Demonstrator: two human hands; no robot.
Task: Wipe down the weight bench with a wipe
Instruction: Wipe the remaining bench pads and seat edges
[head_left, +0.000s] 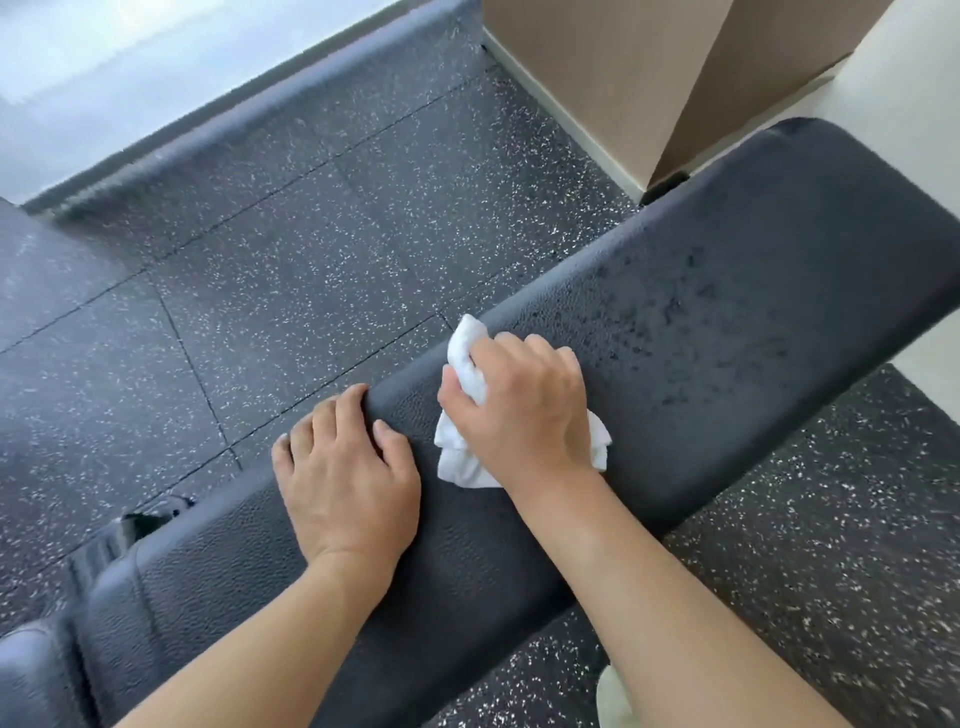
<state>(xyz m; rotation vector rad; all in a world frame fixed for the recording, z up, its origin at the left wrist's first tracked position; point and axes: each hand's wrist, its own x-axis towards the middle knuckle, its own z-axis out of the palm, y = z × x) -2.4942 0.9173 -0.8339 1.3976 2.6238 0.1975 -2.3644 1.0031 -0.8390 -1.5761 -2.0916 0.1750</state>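
A long black padded weight bench (753, 291) runs diagonally from lower left to upper right. Its far part shows dark wet-looking specks. My right hand (524, 405) grips a crumpled white wipe (465, 358) and presses it on the pad near the middle of the bench. The wipe sticks out past my fingers at the top and below my palm. My left hand (348, 478) rests on the pad just left of it, fingers curled over the bench's far edge.
Dark speckled rubber floor tiles (311, 260) surround the bench. A beige pillar or wall corner (649, 78) stands beyond the bench's far end. A raised dark curb (260, 124) borders the floor at the back. Part of the bench frame (135, 525) shows at lower left.
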